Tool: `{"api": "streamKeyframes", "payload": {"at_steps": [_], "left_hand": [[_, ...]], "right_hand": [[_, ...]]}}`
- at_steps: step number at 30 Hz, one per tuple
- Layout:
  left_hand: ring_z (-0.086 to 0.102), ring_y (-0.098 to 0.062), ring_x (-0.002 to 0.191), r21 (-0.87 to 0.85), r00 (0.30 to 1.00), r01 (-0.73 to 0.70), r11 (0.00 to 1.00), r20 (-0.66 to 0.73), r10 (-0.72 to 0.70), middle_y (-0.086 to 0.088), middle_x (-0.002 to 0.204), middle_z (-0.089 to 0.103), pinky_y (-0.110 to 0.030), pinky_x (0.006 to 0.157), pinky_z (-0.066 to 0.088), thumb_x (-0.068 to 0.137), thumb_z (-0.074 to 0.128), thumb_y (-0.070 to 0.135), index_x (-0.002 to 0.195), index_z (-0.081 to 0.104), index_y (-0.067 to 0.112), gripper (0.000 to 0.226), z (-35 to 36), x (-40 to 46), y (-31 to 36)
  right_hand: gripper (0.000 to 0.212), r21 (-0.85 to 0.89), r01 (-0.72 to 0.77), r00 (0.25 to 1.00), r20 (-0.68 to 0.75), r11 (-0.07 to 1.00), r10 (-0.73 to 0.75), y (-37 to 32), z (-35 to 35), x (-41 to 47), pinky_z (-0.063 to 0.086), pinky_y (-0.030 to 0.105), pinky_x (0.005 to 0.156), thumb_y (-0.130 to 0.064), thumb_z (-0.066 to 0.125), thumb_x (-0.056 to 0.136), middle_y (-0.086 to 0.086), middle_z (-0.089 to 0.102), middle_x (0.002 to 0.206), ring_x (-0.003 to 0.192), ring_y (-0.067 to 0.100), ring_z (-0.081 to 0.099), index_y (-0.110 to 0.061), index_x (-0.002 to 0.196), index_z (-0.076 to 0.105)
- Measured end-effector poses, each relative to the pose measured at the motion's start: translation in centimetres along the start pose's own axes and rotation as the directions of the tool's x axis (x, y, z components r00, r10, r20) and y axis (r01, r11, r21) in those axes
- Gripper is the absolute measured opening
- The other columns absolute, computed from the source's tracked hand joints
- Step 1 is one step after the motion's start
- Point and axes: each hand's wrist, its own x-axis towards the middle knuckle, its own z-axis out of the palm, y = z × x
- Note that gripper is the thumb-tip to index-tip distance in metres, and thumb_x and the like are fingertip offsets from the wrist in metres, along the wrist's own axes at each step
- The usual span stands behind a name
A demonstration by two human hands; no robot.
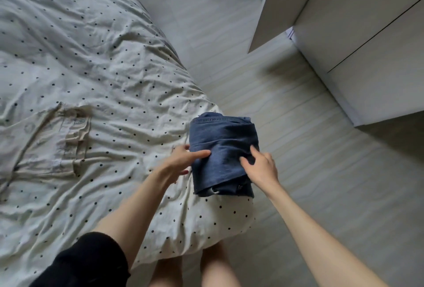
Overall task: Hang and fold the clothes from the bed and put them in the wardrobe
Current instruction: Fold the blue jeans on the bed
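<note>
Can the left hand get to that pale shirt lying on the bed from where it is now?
Probably yes. The left hand rests at the near edge of the folded jeans, and only bare spotted duvet lies between it and the pale shirt. Nothing blocks the way, though the hand would have to leave the jeans.

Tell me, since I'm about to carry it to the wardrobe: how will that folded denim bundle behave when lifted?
The folded jeans look thick and layered, so probably fairly heavy and firm. Loose edges show at the near end, so the folds may slip open unless supported underneath. Both the left hand and right hand already touch it.
</note>
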Motion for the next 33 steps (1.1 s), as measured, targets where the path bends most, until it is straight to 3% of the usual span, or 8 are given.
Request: {"api": "streamKeyframes", "payload": {"at_steps": [3,8,14,18,21,25,28,33], "left_hand": [[0.054,-0.023,0.111,-0.033,0.999,0.020,0.999,-0.028,-0.021,-0.005,0.118,0.058,-0.047,0.098,0.042,0.079,0.073,0.025,0.124,0.047,0.019,0.053,1.2,-0.1,0.6],[0.058,-0.024,0.107,-0.133,1.000,0.001,0.991,-0.001,-0.001,-0.011,0.124,0.056,-0.042,0.093,0.047,0.078,0.073,0.016,0.129,0.042,0.012,0.060,0.9,0.4,-0.6],[0.065,-0.017,0.081,-0.071,0.979,-0.195,0.978,-0.078,0.189,-0.007,0.098,0.066,-0.026,0.061,0.050,0.071,0.078,0.009,0.117,0.051,0.016,0.053,4.0,-0.9,1.9],[0.065,-0.016,0.084,0.014,0.959,-0.281,0.960,0.032,0.280,-0.006,0.096,0.066,-0.030,0.070,0.055,0.071,0.079,0.012,0.115,0.053,0.016,0.051,6.5,-3.3,6.0],[0.064,-0.020,0.096,-0.063,0.950,-0.289,0.955,0.104,0.294,-0.008,0.108,0.066,-0.036,0.081,0.054,0.071,0.079,0.013,0.120,0.053,0.012,0.055,7.5,-5.3,8.9],[0.068,-0.019,0.091,-0.173,0.914,-0.321,0.931,0.200,0.353,-0.008,0.107,0.069,-0.030,0.072,0.056,0.072,0.078,0.015,0.118,0.058,0.012,0.051,6.6,-7.9,11.9],[0.069,-0.013,0.074,-0.217,0.902,-0.336,0.916,0.207,0.380,-0.001,0.090,0.072,-0.027,0.067,0.055,0.073,0.076,0.013,0.113,0.061,0.013,0.043,4.2,-9.9,12.5],[0.070,-0.012,0.077,-0.244,0.915,-0.324,0.914,0.164,0.368,0.001,0.090,0.073,-0.027,0.066,0.055,0.064,0.079,0.013,0.106,0.063,0.020,0.046,-4.0,-12.0,7.2]], "right_hand": [[0.064,-0.054,-0.006,0.991,0.135,0.999,0.013,-0.2,0.8,-0.1,0.027,0.036,0.109,-0.053,0.040,0.094,0.016,0.027,0.149,0.136,0.032,0.028,-0.029,0.150,0.021],[0.063,-0.128,0.128,0.990,0.069,0.983,-0.120,0.1,2.4,-1.0,0.006,0.039,0.117,-0.052,0.037,0.095,0.007,-0.009,0.159,0.146,0.023,-0.007,-0.028,0.150,0.019],[0.059,0.128,0.154,0.988,-0.037,0.980,-0.150,0.7,2.6,-4.7,0.018,0.037,0.116,-0.042,0.032,0.100,-0.001,-0.001,0.160,0.146,0.018,0.006,-0.033,0.150,0.004],[0.056,0.228,0.189,0.963,-0.232,0.955,-0.135,0.7,-0.9,-6.8,0.015,0.034,0.118,-0.032,0.032,0.101,-0.002,0.003,0.159,0.146,0.017,0.008,-0.027,0.151,0.006],[0.049,0.159,0.302,0.879,-0.428,0.940,-0.210,-0.9,-5.0,-8.1,0.016,0.042,0.117,-0.025,0.031,0.102,0.002,0.017,0.157,0.145,0.018,0.015,-0.020,0.149,0.019],[0.056,-0.024,0.370,0.708,-0.640,0.929,-0.298,-3.9,-8.9,-10.3,0.021,0.047,0.114,-0.039,0.022,0.095,0.007,0.035,0.150,0.139,0.029,0.030,-0.017,0.144,0.035],[0.062,-0.140,0.367,0.673,-0.642,0.920,-0.366,-6.5,-9.5,-11.8,0.023,0.047,0.111,-0.045,0.016,0.091,0.006,0.037,0.149,0.138,0.030,0.033,-0.020,0.143,0.038],[0.059,-0.308,0.398,0.711,-0.492,0.864,-0.503,-10.1,-3.7,-14.8,0.032,0.053,0.106,-0.046,0.022,0.093,0.009,0.041,0.147,0.133,0.035,0.038,-0.020,0.143,0.040]]}}
